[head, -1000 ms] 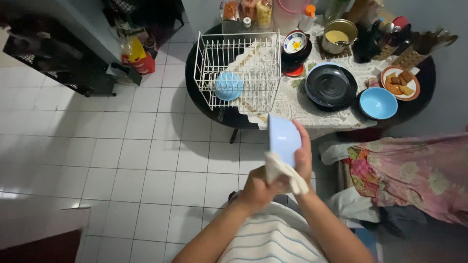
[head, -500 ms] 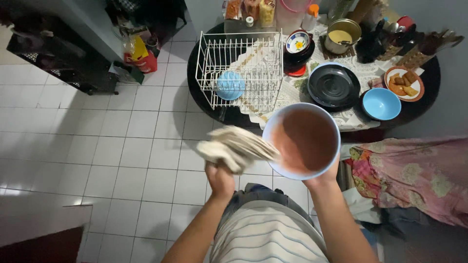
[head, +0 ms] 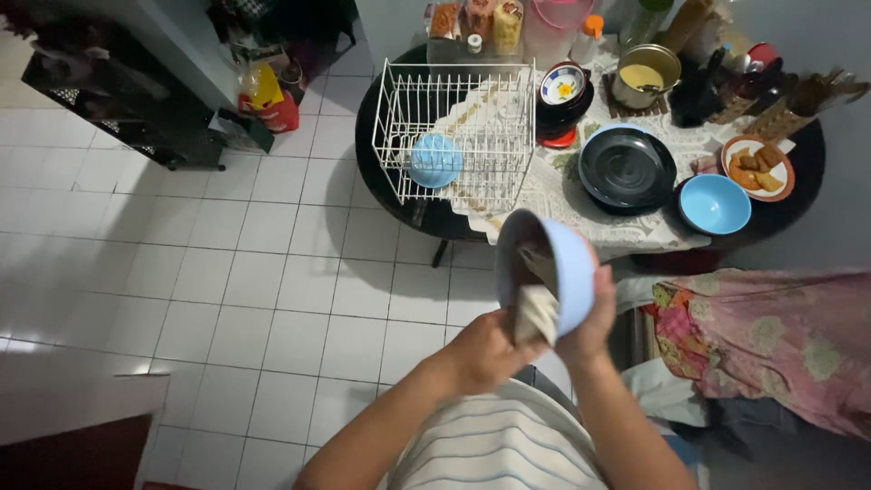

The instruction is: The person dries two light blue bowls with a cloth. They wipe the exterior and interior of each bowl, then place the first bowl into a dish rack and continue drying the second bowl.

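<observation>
A light blue bowl is held on edge in front of my chest, its brownish inside turned to the left. My right hand grips it from the right and below. My left hand holds a pale cloth pressed into the bowl's lower inside. Both hands are over the white tiled floor, just in front of the round dark table.
On the table stand a white wire dish rack with a blue bowl in it, a black plate, another blue bowl, a plate of food, a pot and jars. Pink floral fabric lies at right; a dark shelf stands at left.
The bowl has turned from facing up at me to standing on edge. My left hand has brought the cloth from outside the bowl into it.
</observation>
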